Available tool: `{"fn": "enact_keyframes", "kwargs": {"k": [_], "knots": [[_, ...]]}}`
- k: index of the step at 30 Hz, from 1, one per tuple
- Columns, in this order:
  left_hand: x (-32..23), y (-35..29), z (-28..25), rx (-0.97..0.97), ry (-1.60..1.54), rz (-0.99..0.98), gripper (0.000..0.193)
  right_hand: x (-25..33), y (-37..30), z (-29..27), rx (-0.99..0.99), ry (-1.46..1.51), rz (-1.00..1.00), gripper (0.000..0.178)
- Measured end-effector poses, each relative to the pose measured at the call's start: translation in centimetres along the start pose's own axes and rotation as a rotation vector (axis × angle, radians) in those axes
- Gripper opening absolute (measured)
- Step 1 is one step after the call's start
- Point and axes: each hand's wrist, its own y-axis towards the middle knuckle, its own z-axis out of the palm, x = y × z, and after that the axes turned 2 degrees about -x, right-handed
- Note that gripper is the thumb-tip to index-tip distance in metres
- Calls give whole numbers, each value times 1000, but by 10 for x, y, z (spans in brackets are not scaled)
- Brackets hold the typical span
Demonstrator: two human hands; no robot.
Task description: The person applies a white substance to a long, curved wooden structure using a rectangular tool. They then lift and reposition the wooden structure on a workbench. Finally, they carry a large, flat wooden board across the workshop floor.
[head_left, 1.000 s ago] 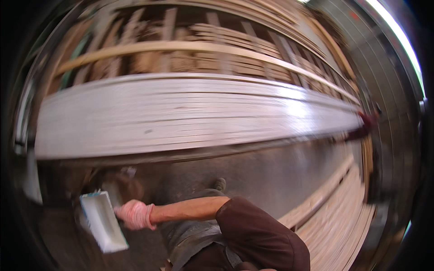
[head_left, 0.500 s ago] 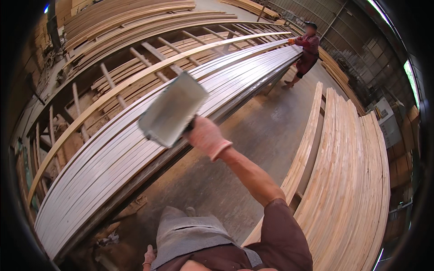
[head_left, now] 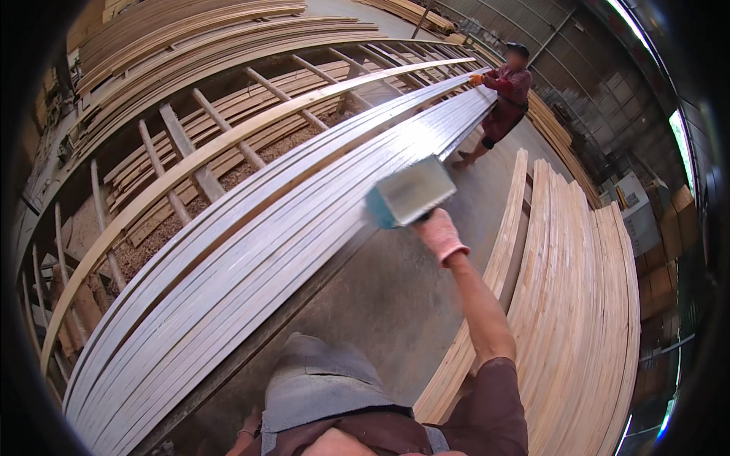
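Note:
My right hand (head_left: 439,235), in a pinkish work glove, is closed around the dark handle of a box-shaped glue spreader (head_left: 417,190). The box has a pale inside and teal sides, and its edges are slightly blurred. It is over the near edge of a long row of wooden strips (head_left: 304,220) with a shiny whitish coating; contact cannot be made out. A narrow gap splits off several strips on the row's far side. My left hand (head_left: 249,422) hangs low beside my grey apron (head_left: 327,380), partly in shadow, its fingers unclear.
A person (head_left: 508,99) with orange gloves stands at the far end, hands at the strips. Stacked bare boards (head_left: 578,289) lie to my right. Beyond the coated row are a loose plank (head_left: 228,144), rack crossbars (head_left: 148,156) and more boards. Concrete floor (head_left: 380,304) shows between.
My right hand has swung the glue spreader rightward to the row's near edge. The gap between the far strips and the others has widened along its length.

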Motion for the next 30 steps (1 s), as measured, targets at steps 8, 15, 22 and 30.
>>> {"fn": "enact_keyframes", "kwargs": {"k": [8, 15, 22, 30], "knots": [[-45, 23, 222, 98, -396, 278, 52, -208, 262, -116, -156, 28, 126, 38], [-6, -56, 423, -245, -459, -165, 50, -312, 507, -94, 98, 159, 159, 41], [39, -123, 535, -353, -603, -357, 53, -327, 547, -31, 401, -996, -1020, 39], [-17, -109, 630, -150, -634, -256, 54, -268, 529, 7, 340, -1091, -1338, 47]]}}
